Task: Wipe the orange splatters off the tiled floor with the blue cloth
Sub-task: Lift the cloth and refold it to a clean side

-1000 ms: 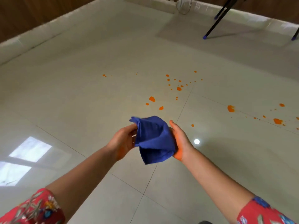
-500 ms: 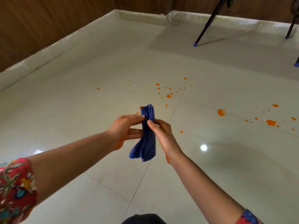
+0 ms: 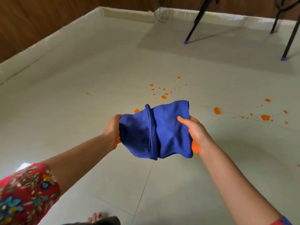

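Note:
I hold the blue cloth (image 3: 155,130) spread between both hands, well above the floor. My left hand (image 3: 112,130) grips its left edge and my right hand (image 3: 197,135) grips its right edge, thumb on top. A fold runs down the cloth's middle. Orange stains mark both palms. Orange splatters (image 3: 164,96) dot the pale tiled floor (image 3: 81,111) just beyond the cloth, with a second group of splatters (image 3: 265,117) to the right. One orange spot (image 3: 136,110) peeks out behind the cloth's top left edge.
Black stand legs with blue feet (image 3: 185,42) rest on the floor at the far right, another foot (image 3: 283,58) nearer the edge. Wooden walls (image 3: 32,21) with a pale skirting bound the room at left and back. My toes (image 3: 95,216) show at the bottom.
The cloth was bunched, then hung folded and narrow between my fingers; now my hands have moved apart and pulled it open wide.

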Demonstrator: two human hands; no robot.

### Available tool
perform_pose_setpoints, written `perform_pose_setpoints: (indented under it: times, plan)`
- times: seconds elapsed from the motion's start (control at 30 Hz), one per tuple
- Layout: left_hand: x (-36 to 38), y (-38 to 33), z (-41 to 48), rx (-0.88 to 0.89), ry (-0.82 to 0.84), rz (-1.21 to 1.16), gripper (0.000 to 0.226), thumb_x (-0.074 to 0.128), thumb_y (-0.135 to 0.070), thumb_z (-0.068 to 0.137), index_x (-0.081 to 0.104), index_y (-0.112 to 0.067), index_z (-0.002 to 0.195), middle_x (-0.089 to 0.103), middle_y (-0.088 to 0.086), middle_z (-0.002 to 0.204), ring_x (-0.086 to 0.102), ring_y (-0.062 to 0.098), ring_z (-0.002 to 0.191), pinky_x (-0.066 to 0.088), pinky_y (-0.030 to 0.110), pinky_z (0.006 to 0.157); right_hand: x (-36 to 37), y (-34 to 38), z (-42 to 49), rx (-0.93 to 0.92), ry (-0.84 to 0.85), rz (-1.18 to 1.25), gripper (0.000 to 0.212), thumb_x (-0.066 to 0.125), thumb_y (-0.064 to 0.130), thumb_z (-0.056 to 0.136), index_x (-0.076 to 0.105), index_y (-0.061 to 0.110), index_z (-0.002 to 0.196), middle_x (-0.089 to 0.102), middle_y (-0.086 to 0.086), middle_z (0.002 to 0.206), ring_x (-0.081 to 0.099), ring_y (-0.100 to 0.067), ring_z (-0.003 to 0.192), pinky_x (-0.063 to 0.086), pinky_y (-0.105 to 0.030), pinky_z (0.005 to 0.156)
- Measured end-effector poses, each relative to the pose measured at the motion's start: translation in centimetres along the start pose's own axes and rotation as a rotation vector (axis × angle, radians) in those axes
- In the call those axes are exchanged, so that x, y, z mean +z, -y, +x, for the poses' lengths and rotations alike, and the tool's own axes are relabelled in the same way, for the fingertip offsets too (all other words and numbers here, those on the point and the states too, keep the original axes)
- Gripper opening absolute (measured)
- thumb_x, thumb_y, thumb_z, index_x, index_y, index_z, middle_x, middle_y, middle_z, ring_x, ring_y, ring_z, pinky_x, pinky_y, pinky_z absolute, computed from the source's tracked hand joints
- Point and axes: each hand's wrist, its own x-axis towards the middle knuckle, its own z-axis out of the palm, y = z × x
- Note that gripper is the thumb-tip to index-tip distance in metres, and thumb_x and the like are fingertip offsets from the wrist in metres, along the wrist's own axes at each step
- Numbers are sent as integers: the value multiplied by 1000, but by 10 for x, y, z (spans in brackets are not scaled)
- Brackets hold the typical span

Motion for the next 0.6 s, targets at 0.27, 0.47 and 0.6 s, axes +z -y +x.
perform_pose_setpoints:
  times: [0.27,0.47,0.6]
  plan:
    - [-11,1,62,362,621,427,59,56,-24,77,44,-49,130,39,-14,144,33,5,134,24,29,107,37,19,23,27,50,-412,18,52,20,97,63,16,112,69,-9,113,65,-25,109,48,-39,97]
    - [7,-33,56,700,890,576,24,68,-12,85,66,-5,108,64,-6,112,56,4,107,38,28,103,42,50,13,99,-7,-451,11,53,13,95,64,10,97,69,-7,92,65,-23,89,49,-36,84]
    - [11,-56,48,638,905,496,12,66,-17,88,66,-5,91,67,-11,87,61,5,92,41,26,94,16,54,9,61,-2,82,36,52,40,88,74,12,94,73,-8,96,69,-21,89,55,-33,79]
